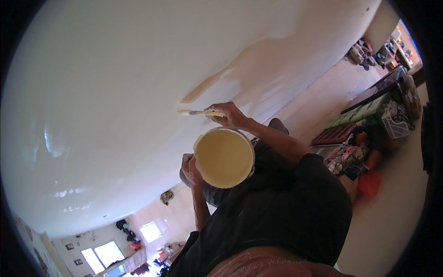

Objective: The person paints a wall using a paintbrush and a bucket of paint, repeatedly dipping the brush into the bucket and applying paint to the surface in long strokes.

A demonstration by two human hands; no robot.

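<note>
My left hand (191,171) grips the side of a round bucket (197,141), its fingers closed at the rim. Pale yellow paint (224,158) fills the view inside it, and dried smears mark the edge. Above the bucket, my right hand (229,115) is closed around the handle of a paintbrush (196,112). The brush points left, and its pale bristles are at the wall (138,92); I cannot tell whether they touch it. My arm and the brush cast a shadow on the wall beside them.
A cat (166,197) is on the tiled floor (182,207) by the wall's foot. To the right stand a green crate-like piece (360,112), a white basket (396,121) and piled household things (346,157). Bright windows (104,256) show at the lower left.
</note>
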